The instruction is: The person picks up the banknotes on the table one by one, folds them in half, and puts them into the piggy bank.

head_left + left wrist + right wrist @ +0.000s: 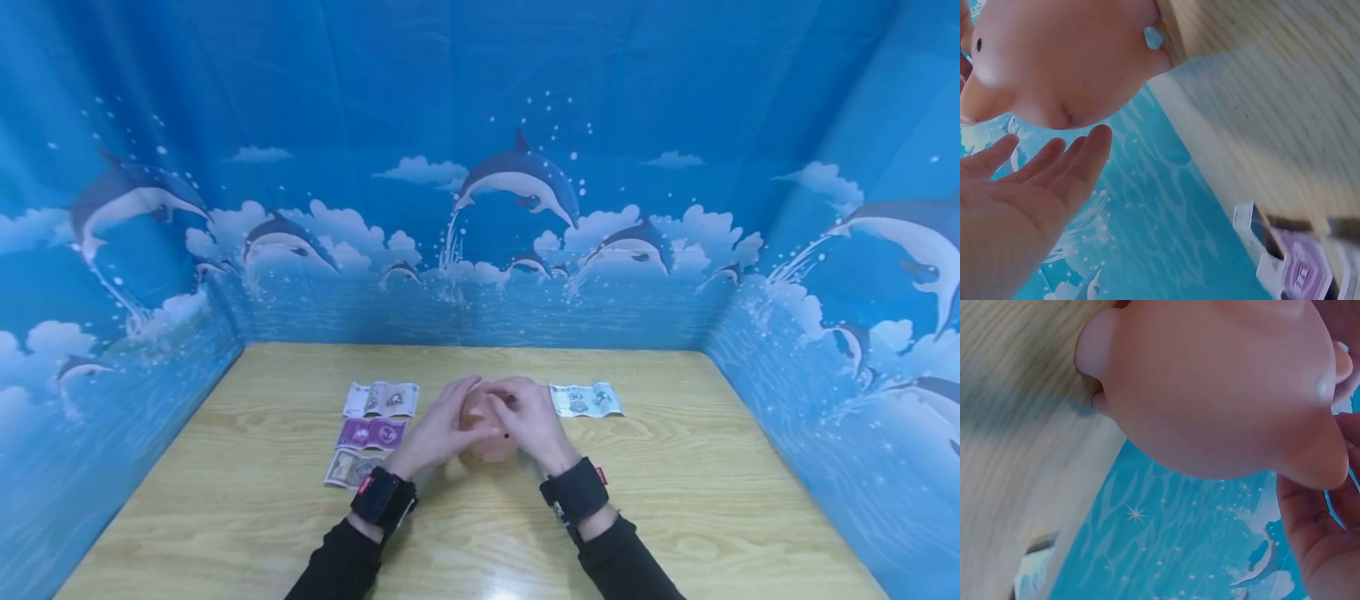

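Observation:
A pink piggy bank [491, 454] stands on the table between both hands, partly covered by them in the head view. My left hand [442, 429] lies along its left side, thumb across the front; the left wrist view shows that hand's fingers [1088, 156] extended close to the rounded body. At the top right of the piggy bank is my right hand [534, 417], its thumb and fingers bent over the top. From the right wrist, these fingers [1310, 519] appear beside the ear [1316, 456]. I cannot tell whether they pinch anything.
Left of the piggy bank, three banknotes lie in a column: a pale one [381, 399], a purple one [371, 433] and a brownish one [347, 468], near the left wrist. A greenish banknote [587, 400] lies to the right. A blue dolphin curtain [480, 317] borders the wooden table [675, 500].

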The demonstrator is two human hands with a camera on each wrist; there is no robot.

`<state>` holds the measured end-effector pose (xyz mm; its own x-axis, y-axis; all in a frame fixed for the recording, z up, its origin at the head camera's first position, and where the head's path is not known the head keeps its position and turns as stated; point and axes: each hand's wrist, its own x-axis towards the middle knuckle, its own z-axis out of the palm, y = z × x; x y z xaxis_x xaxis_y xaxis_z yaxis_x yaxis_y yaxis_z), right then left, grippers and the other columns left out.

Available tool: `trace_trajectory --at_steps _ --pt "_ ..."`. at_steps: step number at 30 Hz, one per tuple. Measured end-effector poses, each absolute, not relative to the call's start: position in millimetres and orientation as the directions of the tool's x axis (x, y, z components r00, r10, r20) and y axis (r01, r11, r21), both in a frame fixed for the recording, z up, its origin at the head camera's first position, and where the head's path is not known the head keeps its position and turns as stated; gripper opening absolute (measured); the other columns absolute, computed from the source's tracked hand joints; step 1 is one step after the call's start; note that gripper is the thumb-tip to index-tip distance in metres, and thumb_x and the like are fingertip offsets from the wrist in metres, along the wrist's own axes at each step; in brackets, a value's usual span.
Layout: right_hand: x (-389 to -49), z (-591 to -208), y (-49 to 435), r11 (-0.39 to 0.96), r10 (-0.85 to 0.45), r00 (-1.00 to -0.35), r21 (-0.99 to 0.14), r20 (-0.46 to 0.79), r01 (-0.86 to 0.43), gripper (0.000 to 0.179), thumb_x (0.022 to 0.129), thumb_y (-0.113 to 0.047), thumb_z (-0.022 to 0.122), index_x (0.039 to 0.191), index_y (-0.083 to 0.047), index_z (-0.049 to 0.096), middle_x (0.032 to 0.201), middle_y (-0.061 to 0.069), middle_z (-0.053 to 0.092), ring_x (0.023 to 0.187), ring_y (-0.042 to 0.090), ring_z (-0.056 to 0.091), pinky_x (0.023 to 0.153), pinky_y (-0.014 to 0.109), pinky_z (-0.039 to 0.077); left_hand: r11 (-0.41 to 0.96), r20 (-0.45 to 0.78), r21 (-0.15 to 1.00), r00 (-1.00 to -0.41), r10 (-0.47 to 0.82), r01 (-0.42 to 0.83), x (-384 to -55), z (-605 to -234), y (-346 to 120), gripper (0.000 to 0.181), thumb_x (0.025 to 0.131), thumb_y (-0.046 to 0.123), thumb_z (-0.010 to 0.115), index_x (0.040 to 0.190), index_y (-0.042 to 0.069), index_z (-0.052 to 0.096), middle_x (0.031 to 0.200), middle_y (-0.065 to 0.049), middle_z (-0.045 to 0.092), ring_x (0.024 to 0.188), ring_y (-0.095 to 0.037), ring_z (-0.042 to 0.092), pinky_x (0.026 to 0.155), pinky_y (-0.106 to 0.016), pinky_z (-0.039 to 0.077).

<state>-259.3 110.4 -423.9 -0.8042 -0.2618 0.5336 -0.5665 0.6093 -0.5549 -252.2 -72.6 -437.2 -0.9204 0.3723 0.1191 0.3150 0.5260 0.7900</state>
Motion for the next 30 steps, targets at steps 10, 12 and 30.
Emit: trace_trajectory --at_steps 10,12,30 --pt "-254 -423 98 0.597 -0.351 -0.750 -0.483 0.561 -0.641 0.013 0.092 -0.010 0.067 0.102 -0.010 0.075 0.099 0.002 0.074 0.090 0.013 0.067 0.077 0.025 0.057 0.568 0.152 0.761 -0.937 0.313 0.313 -241 -431 -93 0.082 0.082 0.053 0.073 0.148 0.016 0.041 0.153 -0.010 0.042 0.141 -0.031 0.039 0.112 -0.059 0.035" --pt "-253 -423 94 0.580 -0.370 -0.731 -0.473 0.573 -0.664 0.012 0.091 -0.008 0.067 0.100 -0.009 0.074 0.097 0.001 0.073 0.090 0.013 0.067 0.078 0.025 0.058 0.573 0.151 0.761 -0.943 0.298 0.303 -239 -432 -100 0.078 0.083 0.050 0.074 0.146 0.016 0.044 0.151 -0.009 0.045 0.139 -0.030 0.042 0.111 -0.056 0.039" --pt "-239 -433 52 0.532 -0.625 -0.478 -0.111 0.618 -0.839 0.009 0.088 -0.011 0.072 0.095 -0.014 0.075 0.088 -0.005 0.075 0.083 0.006 0.069 0.082 0.016 0.054 0.701 0.149 0.659 -0.961 0.234 0.273 -238 -437 -164 0.030 0.092 0.034 0.068 0.110 0.011 0.072 0.097 -0.001 0.073 0.090 -0.015 0.067 0.080 -0.037 0.057"
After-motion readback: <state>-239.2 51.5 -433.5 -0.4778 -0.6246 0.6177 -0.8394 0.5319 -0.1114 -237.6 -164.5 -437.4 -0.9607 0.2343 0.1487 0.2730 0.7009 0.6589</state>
